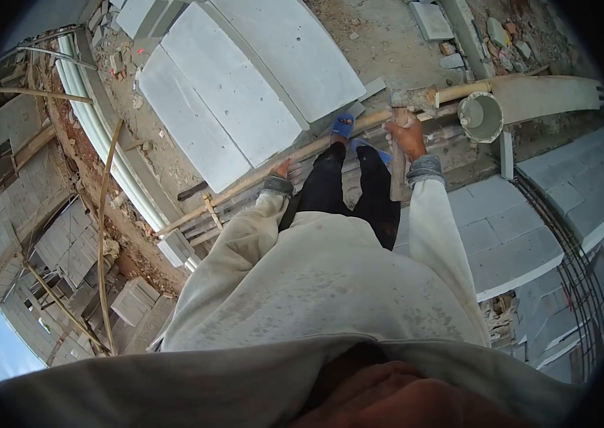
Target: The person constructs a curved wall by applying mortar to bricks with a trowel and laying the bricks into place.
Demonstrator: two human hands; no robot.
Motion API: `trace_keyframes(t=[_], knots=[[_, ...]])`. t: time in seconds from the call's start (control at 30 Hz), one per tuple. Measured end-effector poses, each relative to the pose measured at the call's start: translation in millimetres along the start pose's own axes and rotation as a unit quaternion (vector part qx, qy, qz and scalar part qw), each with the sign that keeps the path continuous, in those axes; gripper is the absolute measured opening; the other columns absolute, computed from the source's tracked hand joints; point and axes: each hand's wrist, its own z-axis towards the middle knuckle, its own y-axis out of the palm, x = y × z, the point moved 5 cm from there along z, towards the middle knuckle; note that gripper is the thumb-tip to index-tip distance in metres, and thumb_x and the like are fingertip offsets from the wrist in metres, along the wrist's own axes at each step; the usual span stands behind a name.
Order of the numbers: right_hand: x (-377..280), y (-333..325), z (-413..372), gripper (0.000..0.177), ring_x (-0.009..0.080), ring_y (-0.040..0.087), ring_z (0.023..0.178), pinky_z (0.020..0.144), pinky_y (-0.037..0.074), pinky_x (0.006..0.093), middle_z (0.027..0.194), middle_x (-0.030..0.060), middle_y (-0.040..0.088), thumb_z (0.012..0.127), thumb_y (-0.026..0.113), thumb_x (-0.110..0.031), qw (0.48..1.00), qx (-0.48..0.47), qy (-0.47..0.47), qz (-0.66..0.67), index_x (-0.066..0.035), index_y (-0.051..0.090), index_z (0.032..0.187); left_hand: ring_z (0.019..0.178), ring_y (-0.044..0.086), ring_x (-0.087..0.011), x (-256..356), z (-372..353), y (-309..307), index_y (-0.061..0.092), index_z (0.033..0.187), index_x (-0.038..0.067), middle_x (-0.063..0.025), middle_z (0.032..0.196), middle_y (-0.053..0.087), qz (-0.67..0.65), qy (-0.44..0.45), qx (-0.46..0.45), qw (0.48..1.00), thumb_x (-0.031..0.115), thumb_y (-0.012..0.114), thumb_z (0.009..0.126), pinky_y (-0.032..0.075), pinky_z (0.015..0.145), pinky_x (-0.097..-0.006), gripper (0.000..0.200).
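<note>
My right hand (pixel 407 135) is closed around the upper part of a narrow wooden board (pixel 398 167), which runs down beside my right leg. My left hand (pixel 284 169) hangs by a long wooden pole (pixel 237 187), with its fingers loosely apart and partly hidden behind the cuff. Blue sandals (pixel 343 127) are on my feet, standing among planks and the pole. Just right of my right hand is a round bucket (pixel 481 117), with grey residue on its inner wall.
Large pale blocks (pixel 245 93) are stacked in front. A block wall (pixel 487 221) runs along the right, with bundled steel bars (pixel 573 278) beyond it. White pipes (pixel 113 160) and a bamboo pole (pixel 105 228) lie left, above a lower area of block walls. Rubble (pixel 505 43) is at the upper right.
</note>
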Motion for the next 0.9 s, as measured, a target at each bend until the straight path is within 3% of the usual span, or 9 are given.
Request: trace_keyframes(t=[0.1, 0.27, 0.37, 0.47, 0.5, 0.67, 0.77, 0.83, 0.9], knots=[[15.2, 45.3, 23.5, 0.033, 0.0128, 0.060, 0.063, 0.052, 0.050, 0.0278, 0.079, 0.0050, 0.062, 0.075, 0.076, -0.012, 0.998, -0.023, 0.048, 0.034, 0.000, 0.060, 0.102, 0.097, 0.062, -0.0228, -16.5, 6.8, -16.7, 0.059, 0.121, 0.017, -0.0075, 0.116, 0.066, 0.097, -0.056, 0.015, 0.994, 0.049, 0.068, 0.083, 0.048, 0.070, -0.0321, 0.050], [48.2, 65.7, 65.1, 0.043, 0.0148, 0.061, 0.076, 0.057, 0.051, 0.0275, 0.093, 0.0056, 0.064, 0.076, 0.079, -0.017, 0.987, 0.101, 0.007, 0.122, -0.001, 0.058, 0.110, 0.107, 0.063, -0.0227, 14.2, -0.5, 38.4, 0.055, 0.128, -0.004, -0.0166, 0.116, 0.066, 0.303, 0.216, -0.091, 0.924, 0.050, 0.066, 0.085, 0.046, 0.095, -0.0321, 0.070], [62.7, 56.4, 93.6, 0.051, 0.0154, 0.062, 0.083, 0.060, 0.051, 0.0275, 0.097, 0.0056, 0.063, 0.076, 0.080, -0.025, 0.985, 0.103, -0.010, 0.140, -0.002, 0.057, 0.116, 0.104, 0.063, -0.0206, 65.0, -40.9, 94.9, 0.056, 0.126, -0.004, -0.0130, 0.114, 0.067, 0.386, 0.259, -0.080, 0.882, 0.037, 0.068, 0.088, 0.046, 0.094, -0.0306, 0.057], [68.4, 49.1, 106.9, 0.052, 0.0156, 0.061, 0.088, 0.063, 0.053, 0.0302, 0.100, 0.0063, 0.063, 0.077, 0.079, -0.030, 0.985, 0.082, -0.007, 0.150, -0.002, 0.057, 0.115, 0.105, 0.062, -0.0190, 125.1, -56.5, 136.2, 0.055, 0.126, -0.007, -0.0140, 0.114, 0.067, 0.266, 0.335, -0.158, 0.890, 0.025, 0.067, 0.090, 0.047, 0.093, -0.0289, 0.049], [75.4, 53.3, 108.3, 0.053, 0.0157, 0.061, 0.090, 0.064, 0.054, 0.0313, 0.101, 0.0064, 0.062, 0.077, 0.079, -0.031, 0.985, 0.073, 0.004, 0.155, -0.002, 0.056, 0.115, 0.106, 0.061, -0.0191, 156.3, -59.1, 146.6, 0.054, 0.126, -0.008, -0.0148, 0.113, 0.067, 0.252, 0.343, -0.137, 0.894, 0.018, 0.065, 0.092, 0.048, 0.092, -0.0287, 0.044], [89.8, 80.3, 99.3, 0.058, 0.0168, 0.060, 0.092, 0.075, 0.055, 0.0329, 0.099, 0.0098, 0.060, 0.076, 0.080, -0.037, 0.949, 0.108, -0.015, 0.295, 0.002, 0.056, 0.112, 0.105, 0.064, -0.0224, 332.3, 5.2, 167.4, 0.054, 0.127, -0.008, -0.0149, 0.113, 0.067, 0.246, 0.515, 0.040, 0.820, 0.031, 0.067, 0.089, 0.050, 0.090, -0.0342, 0.055], [109.8, 85.4, 111.7, 0.056, 0.0172, 0.060, 0.095, 0.082, 0.052, 0.0308, 0.100, 0.0121, 0.061, 0.074, 0.082, -0.033, 0.972, 0.156, -0.054, 0.165, 0.006, 0.057, 0.105, 0.117, 0.057, -0.0336, 418.4, 72.3, 171.5, 0.046, 0.133, -0.010, -0.0266, 0.124, 0.059, 0.369, 0.557, 0.160, 0.727, 0.042, 0.071, 0.083, 0.045, 0.099, -0.0381, 0.077], [92.6, 89.3, 107.0, 0.050, 0.0162, 0.059, 0.092, 0.086, 0.049, 0.0289, 0.097, 0.0112, 0.063, 0.070, 0.085, -0.021, 0.930, 0.194, -0.092, 0.299, 0.009, 0.059, 0.100, 0.130, 0.046, -0.0385, 420.4, 88.9, 189.0, 0.039, 0.140, -0.007, -0.0303, 0.138, 0.045, 0.461, 0.478, 0.180, 0.726, 0.055, 0.068, 0.079, 0.039, 0.106, -0.0430, 0.092], [103.0, 98.5, 113.4, 0.047, 0.0151, 0.059, 0.088, 0.084, 0.049, 0.0284, 0.095, 0.0102, 0.064, 0.068, 0.085, -0.015, 0.896, 0.128, -0.020, 0.425, 0.008, 0.060, 0.100, 0.134, 0.038, -0.0403, 414.7, 109.8, 193.9, 0.036, 0.142, -0.005, -0.0305, 0.144, 0.036, 0.512, 0.504, 0.238, 0.653, 0.059, 0.066, 0.078, 0.035, 0.109, -0.0447, 0.095]])
